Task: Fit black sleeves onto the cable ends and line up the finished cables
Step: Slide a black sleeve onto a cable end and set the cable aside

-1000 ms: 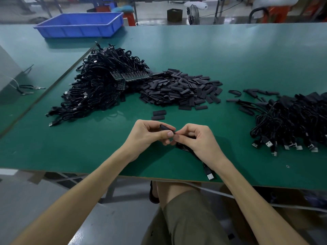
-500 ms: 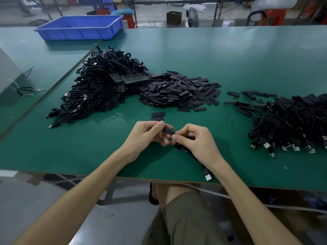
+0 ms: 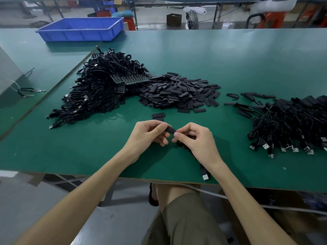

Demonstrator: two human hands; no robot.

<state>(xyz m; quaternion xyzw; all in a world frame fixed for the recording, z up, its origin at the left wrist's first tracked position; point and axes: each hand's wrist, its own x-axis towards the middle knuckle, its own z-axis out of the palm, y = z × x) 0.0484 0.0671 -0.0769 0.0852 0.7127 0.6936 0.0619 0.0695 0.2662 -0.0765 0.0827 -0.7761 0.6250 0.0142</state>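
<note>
My left hand pinches a short black sleeve between thumb and fingers. My right hand pinches the cable end that meets the sleeve, and the black cable runs under that hand to a USB plug near the table's front edge. A heap of loose black sleeves lies behind my hands. To its left is a tangled pile of cables. On the right lies a row of cables with their plugs pointing toward me.
Two loose sleeves lie just beyond my left hand. A blue plastic bin stands at the back left of the green table. Cutters lie on the left table. A small fan stands behind the table.
The sleeve has tilted and shifted a little toward my right hand between the fingers. Both hands stay close together at the same spot above the table.
</note>
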